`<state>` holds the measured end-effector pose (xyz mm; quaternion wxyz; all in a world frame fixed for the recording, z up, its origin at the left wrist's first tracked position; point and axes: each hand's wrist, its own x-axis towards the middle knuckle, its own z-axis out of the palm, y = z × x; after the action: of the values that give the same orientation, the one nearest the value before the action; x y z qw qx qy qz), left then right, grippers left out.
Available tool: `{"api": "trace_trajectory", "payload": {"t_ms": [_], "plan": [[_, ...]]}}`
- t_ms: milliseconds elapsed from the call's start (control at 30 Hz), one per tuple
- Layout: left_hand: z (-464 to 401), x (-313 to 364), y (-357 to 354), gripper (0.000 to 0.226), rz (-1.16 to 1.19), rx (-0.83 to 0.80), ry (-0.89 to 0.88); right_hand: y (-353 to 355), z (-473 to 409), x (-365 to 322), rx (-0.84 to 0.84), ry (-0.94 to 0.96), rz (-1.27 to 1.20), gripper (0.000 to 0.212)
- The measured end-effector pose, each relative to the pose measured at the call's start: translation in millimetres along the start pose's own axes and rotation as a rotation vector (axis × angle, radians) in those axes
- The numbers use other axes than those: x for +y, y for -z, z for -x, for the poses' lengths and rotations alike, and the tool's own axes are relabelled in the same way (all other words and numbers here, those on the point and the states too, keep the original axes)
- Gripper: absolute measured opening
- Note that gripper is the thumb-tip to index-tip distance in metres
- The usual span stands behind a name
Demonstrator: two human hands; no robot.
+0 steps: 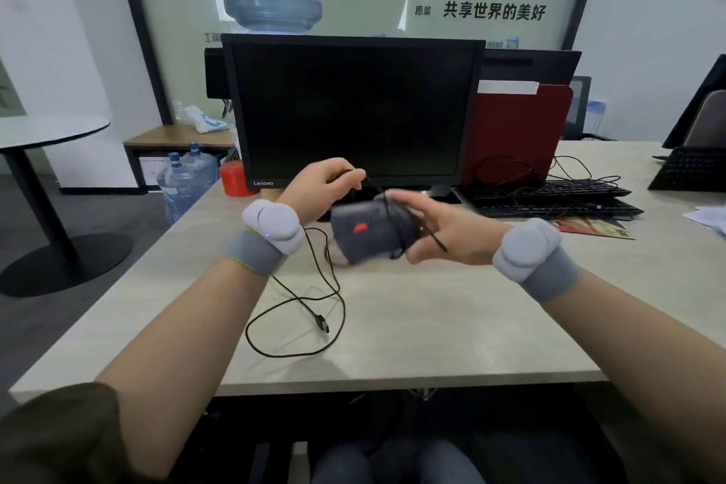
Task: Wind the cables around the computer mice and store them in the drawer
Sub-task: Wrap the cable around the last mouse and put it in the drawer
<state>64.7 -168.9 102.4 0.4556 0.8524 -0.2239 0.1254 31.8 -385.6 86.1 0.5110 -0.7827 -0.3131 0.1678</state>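
A dark grey computer mouse with a red scroll wheel hangs blurred above the desk, held in my right hand. A few turns of its black cable cross the mouse's body. My left hand is closed on a stretch of that cable just in front of the monitor. The loose cable drops from under my left wrist and loops on the desk, ending in a USB plug. No drawer is in view.
A black Lenovo monitor stands right behind my hands. Two black keyboards with tangled cables lie at the right, a red folder behind them. A red cup sits left of the monitor. The desk's front edge is near me.
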Motion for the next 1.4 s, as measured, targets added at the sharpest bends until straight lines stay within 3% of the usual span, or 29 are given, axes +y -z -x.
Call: {"api": "trace_trajectory", "payload": {"t_ms": [100, 200, 300, 400, 533, 633, 800, 933, 1067, 1133, 1233, 1300, 1400], "plan": [[4.0, -3.8, -16.4, 0.036, 0.160, -0.084, 0.137, -1.0, -7.0, -9.4, 0.216, 0.095, -0.292, 0.069], [7.7, -1.7, -31.0, 0.032, -0.105, -0.204, 0.191, 1.3, -16.3, -15.5, 0.442, 0.127, -0.441, 0.061], [11.3, 5.4, -42.3, 0.029, -0.237, -0.253, 0.245, 9.3, -23.2, -13.6, 0.668, 0.101, -0.210, 0.064], [15.4, 16.2, -48.1, 0.027, -0.472, -0.332, 0.166, 18.1, -28.7, -8.3, 0.802, 0.016, 0.164, 0.071], [15.8, 26.6, -39.1, 0.030, -0.741, -0.415, 0.163, 16.1, -31.3, -0.7, 0.766, -0.075, 0.567, 0.069], [17.3, 32.0, -29.3, 0.026, -0.859, -0.341, 0.193, 15.0, -25.0, 2.2, 0.769, -0.074, 0.917, 0.066], [13.1, 48.0, -12.5, 0.013, -0.571, -0.058, 0.024, 20.0, -21.5, -0.3, 0.470, -0.113, 1.148, 0.067], [-1.6, 49.9, 2.8, 0.013, -0.371, -0.066, -0.094, 18.1, -19.4, -7.9, 0.181, -0.154, 0.958, 0.078], [-14.4, 37.4, 9.1, 0.010, -0.262, -0.077, -0.159, 10.5, -10.5, -16.6, 0.020, -0.110, 0.433, 0.078], [-15.1, 29.4, 8.7, 0.010, -0.045, -0.051, -0.125, 10.2, -4.8, -20.3, 0.032, -0.040, 0.101, 0.077], [-12.8, 15.8, 1.0, 0.033, 0.244, 0.013, -0.044, 8.9, -2.7, -24.5, 0.120, 0.066, -0.201, 0.070], [-9.5, 12.1, -8.4, 0.036, 0.238, 0.017, 0.035, 8.9, -7.4, -25.6, 0.213, 0.119, -0.399, 0.068], [-5.7, 11.3, -20.5, 0.026, 0.208, -0.102, 0.172, 15.6, -18.7, -27.3, 0.377, 0.182, -0.626, 0.063]]}}
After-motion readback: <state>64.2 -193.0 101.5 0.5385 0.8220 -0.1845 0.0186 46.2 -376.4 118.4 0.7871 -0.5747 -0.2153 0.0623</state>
